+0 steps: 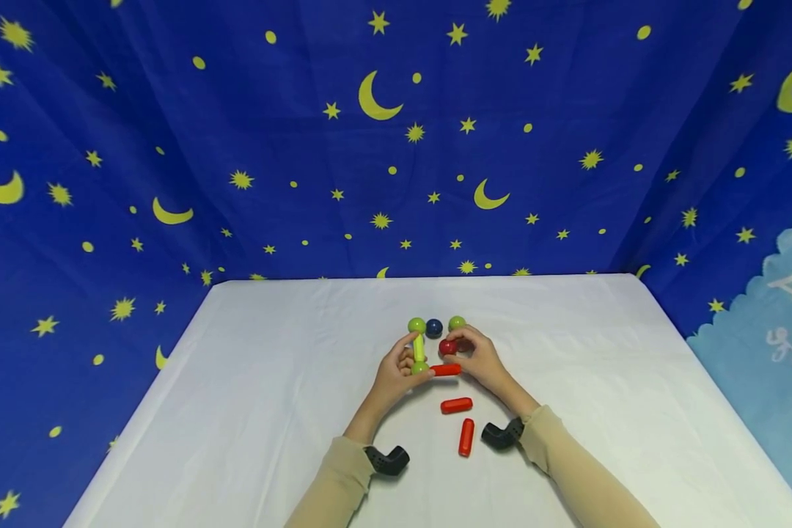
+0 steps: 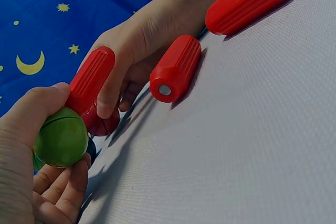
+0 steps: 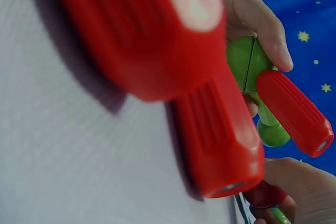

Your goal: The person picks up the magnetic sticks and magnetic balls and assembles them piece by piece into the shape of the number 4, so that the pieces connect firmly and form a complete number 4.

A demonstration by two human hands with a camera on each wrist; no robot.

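My left hand [image 1: 394, 369] grips a joined piece of magnetic building parts. It has a near green ball [image 2: 62, 137], a yellow-green rod [image 1: 419, 347] and a far green ball [image 1: 416, 325]. A red magnetic rod [image 3: 295, 113] sticks out from the near green ball toward the right, its free end showing a metal tip. The thumb lies along the joint of ball and rod. My right hand [image 1: 482, 357] pinches a red ball [image 1: 447, 347] between thumb and fingers, just beyond the red rod; in the head view the two stand apart.
A dark blue ball [image 1: 434, 328] and another green ball [image 1: 457, 323] lie beyond the hands. Two loose red rods, one nearer the hands [image 1: 457, 405] and one closer to me [image 1: 466, 438], lie on the white-covered table [image 1: 237, 411]. A blue star-patterned cloth [image 1: 343, 147] hangs behind.
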